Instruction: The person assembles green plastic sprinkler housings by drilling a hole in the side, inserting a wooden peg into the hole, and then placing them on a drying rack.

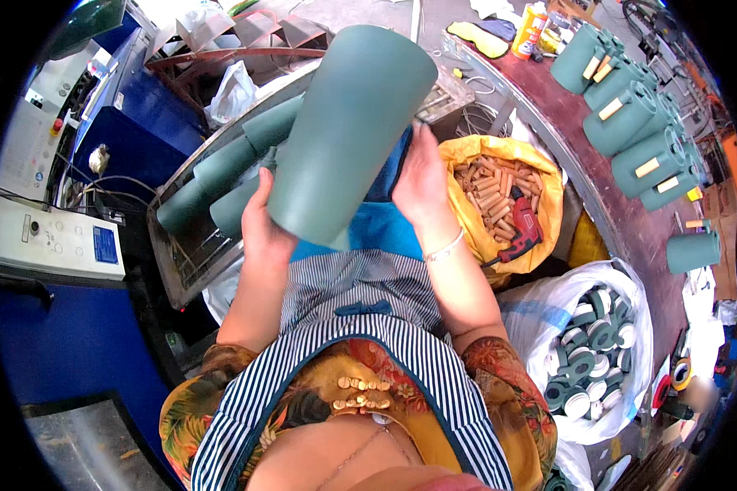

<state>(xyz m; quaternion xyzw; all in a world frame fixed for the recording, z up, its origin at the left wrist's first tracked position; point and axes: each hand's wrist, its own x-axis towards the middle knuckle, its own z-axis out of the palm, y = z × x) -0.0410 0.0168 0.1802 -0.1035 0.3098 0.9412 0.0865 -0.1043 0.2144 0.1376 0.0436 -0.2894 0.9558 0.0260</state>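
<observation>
A large, smooth dark green cylinder (352, 135) is held up in front of me, tilted with its upper end leaning right. My left hand (268, 219) grips its lower left side, thumb up along the wall and the other fingers hidden beneath. On the opposite side, my right hand (422, 182) is raised against the cylinder, fingertips partly hidden behind its edge. Behind and left of it, more green cylinders (221, 164) lie in a metal-edged tray (176, 274). Close to my right hand is a yellow sack (458, 209) holding short tan sticks (487, 192) and a red power drill (522, 229).
A white plastic bag (516, 315) of green and white round parts (594, 352) stands at my right. Several green canisters with tan handles (630, 123) line the dark red bench (549, 98), near an orange bottle (531, 31). A blue machine with a pale control panel (53, 241) stands left.
</observation>
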